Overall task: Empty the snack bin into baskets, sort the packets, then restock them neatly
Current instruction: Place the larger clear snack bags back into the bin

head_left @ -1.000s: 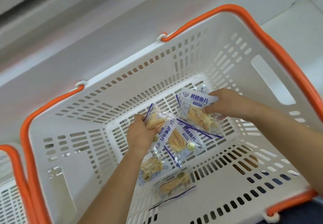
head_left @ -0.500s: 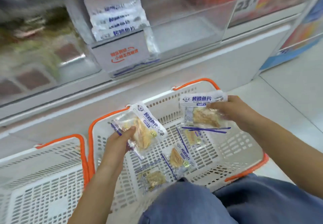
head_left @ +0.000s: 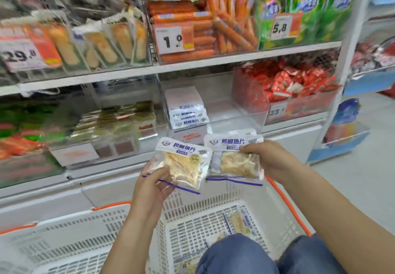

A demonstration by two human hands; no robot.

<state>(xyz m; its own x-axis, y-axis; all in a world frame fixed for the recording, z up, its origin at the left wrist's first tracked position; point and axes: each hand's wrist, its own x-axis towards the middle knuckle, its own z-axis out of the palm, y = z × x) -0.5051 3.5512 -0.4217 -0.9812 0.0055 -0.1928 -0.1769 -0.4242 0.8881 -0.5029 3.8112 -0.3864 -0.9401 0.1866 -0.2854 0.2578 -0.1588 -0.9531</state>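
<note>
Restock step, by the look of it. Landmark: clear acrylic snack bin (head_left: 215,113) on the lower shelf, a short stack of white fish-slice packets (head_left: 188,114) at its left, rest bare. Below the bin: white slotted plastic basket with orange rim (head_left: 284,201), a few packets still inside. Just in front of the bin: left hand (head_left: 152,185) pinches one clear fish packet (head_left: 183,164), right hand (head_left: 271,158) grips another (head_left: 235,160). Next move likely needs both stood flat beside the stack, labels forward.
</note>
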